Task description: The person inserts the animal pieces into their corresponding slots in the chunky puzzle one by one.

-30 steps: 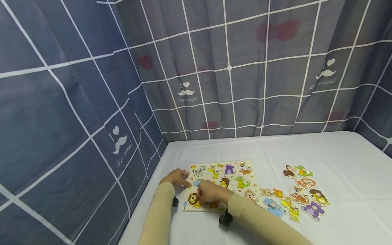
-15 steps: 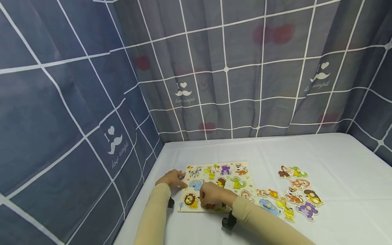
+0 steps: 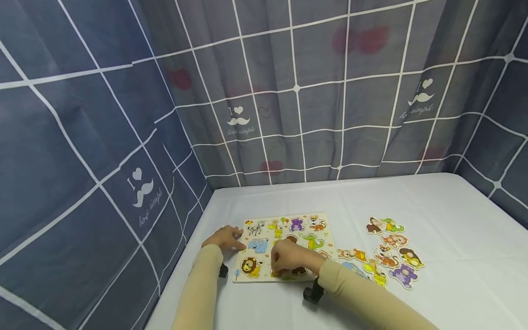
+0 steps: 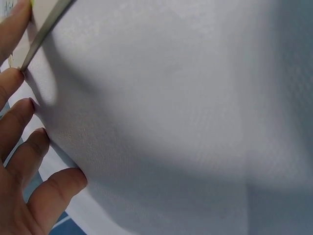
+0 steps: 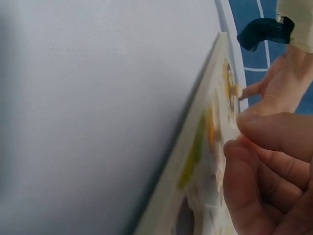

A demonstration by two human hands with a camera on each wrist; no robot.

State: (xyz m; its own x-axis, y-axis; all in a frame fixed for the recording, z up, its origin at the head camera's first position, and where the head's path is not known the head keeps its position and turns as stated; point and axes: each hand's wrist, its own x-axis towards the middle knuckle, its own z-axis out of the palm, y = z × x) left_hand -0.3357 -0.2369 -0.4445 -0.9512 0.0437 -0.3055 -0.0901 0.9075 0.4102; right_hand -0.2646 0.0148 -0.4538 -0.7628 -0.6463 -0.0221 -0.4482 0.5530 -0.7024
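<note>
A wooden peg puzzle board (image 3: pixel 282 280) printed with animals lies flat on the table. My left hand (image 3: pixel 224 239) rests at its left edge; in the left wrist view its fingers (image 4: pixel 19 122) are spread, with a fingertip at the board's edge. Over the board's lower part is my right hand (image 3: pixel 288 255), fingers curled. In the right wrist view its thumb (image 5: pixel 274 129) and index finger almost meet, with nothing visible between them. Left of it, a lion (image 3: pixel 250 267) is in the bottom-left place; a small knob (image 5: pixel 237 91) shows there from the right wrist.
Several loose animal pieces lie right of the board, among them a purple hippo (image 3: pixel 404 275), a giraffe (image 3: pixel 375 272), a hedgehog (image 3: pixel 410 258) and a crocodile (image 3: pixel 392 225). A white cloth (image 3: pixel 445 215) covers the table. Dark checked curtains (image 3: pixel 321 114) stand behind and left.
My right hand has shifted right across the board, away from the lion, which now shows fully, as does the printed elephant. My left hand has stayed at the board's edge. The head view has turned slightly.
</note>
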